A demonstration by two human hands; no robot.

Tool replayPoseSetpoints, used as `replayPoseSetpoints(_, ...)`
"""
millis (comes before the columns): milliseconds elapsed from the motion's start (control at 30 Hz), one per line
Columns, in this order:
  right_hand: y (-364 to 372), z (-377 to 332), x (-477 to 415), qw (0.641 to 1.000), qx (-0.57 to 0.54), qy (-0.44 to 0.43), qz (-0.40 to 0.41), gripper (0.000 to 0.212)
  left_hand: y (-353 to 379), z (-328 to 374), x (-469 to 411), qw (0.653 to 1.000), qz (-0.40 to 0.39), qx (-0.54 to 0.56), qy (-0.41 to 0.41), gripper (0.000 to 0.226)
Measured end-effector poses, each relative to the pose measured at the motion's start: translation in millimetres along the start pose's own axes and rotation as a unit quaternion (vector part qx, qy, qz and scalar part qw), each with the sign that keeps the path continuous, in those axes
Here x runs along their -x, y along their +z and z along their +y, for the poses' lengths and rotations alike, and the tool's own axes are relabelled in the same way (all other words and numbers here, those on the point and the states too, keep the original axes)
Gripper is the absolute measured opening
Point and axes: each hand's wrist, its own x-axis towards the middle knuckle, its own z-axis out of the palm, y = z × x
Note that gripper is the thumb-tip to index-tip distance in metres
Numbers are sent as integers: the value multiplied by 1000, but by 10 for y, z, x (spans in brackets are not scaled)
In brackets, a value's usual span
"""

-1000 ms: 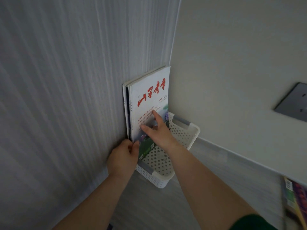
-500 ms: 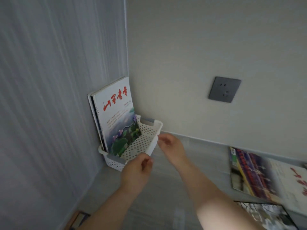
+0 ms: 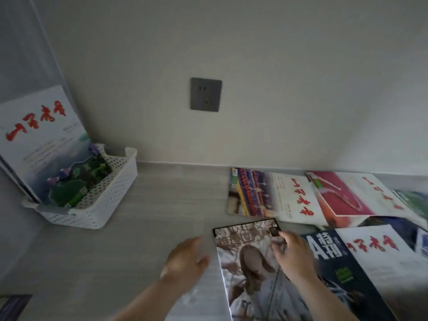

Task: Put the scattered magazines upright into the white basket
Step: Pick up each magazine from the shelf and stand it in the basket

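Note:
The white perforated basket [image 3: 108, 195] stands in the left corner against the wall. A white magazine with red characters [image 3: 41, 144] stands upright in it, with further magazines behind. On the grey surface lies a black-bordered magazine with a person on its cover [image 3: 250, 269]. My right hand [image 3: 293, 253] rests on its upper right corner with bent fingers touching the cover. My left hand [image 3: 185, 258], blurred and loosely curled, hovers just left of that magazine's edge and holds nothing.
Several more magazines lie flat to the right: a colourful one [image 3: 273, 195], a red one [image 3: 347, 195], a dark blue one [image 3: 333, 256] and a white one [image 3: 379, 253]. A grey wall socket [image 3: 206, 94] sits above. A dark object [image 3: 14, 304] shows at bottom left.
Both hands left the basket and the upright magazine and moved right. The view swung right with them, and my right hand now touches the black-bordered magazine.

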Motion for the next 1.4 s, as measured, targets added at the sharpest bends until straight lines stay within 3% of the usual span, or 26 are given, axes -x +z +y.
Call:
replayPoseSetpoints(167,136,385,204,999,23,-18,-34,66,467,333,117,999,19,-7,-36,60)
replayPoseSetpoints(267,151,409,224,999,9,-34,-18,66,673,505,159,997,8,34,-68,64)
replayPoseSetpoints(367,144,427,218,999,-9,-45,-22,63,754,606,118,985,50,117,-120,61)
replayPoseSetpoints(433,138,430,219,998,-15,-50,-20,62,733,653,78,950,76,255,-163,56)
replayPoseSetpoints(500,145,455,215,998,-24,-52,-18,62,689,703,60,893,99,399,-182,43)
replayPoseSetpoints(600,151,478,222,998,-39,-57,-11,62,647,738,37,857,150,449,-204,24)
replayPoseSetpoints(667,132,482,219,997,-57,-52,-11,61,641,777,32,834,111,492,-224,16)
replayPoseSetpoints(700,124,482,222,997,-62,-49,-14,61,638,799,54,834,81,495,-230,11)
replayPoseSetpoints(767,107,480,223,997,-67,-42,-22,61,624,809,124,853,40,461,-241,21)
replayPoseSetpoints(833,63,439,226,995,-87,-34,-28,59,542,818,212,868,44,445,-215,25)
replayPoseSetpoints(900,-9,360,209,987,-153,-15,-42,57,401,837,266,868,45,468,-157,27)
replayPoseSetpoints(1000,-217,136,126,947,-307,32,-88,49,124,861,283,851,45,516,-85,27)
replayPoseSetpoints(1167,-522,-356,-41,888,-443,53,-114,30,-440,670,294,901,141,410,20,29)
replayPoseSetpoints(1267,-616,-761,-97,891,-441,12,-107,23,-756,460,259,904,193,381,23,32)
replayPoseSetpoints(1333,-669,-1092,-106,890,-446,-18,-97,6,-954,307,235,893,215,394,6,35)
replayPoseSetpoints(1400,-704,-1435,-142,889,-448,-41,-83,20,-1167,142,242,893,256,371,-4,39)
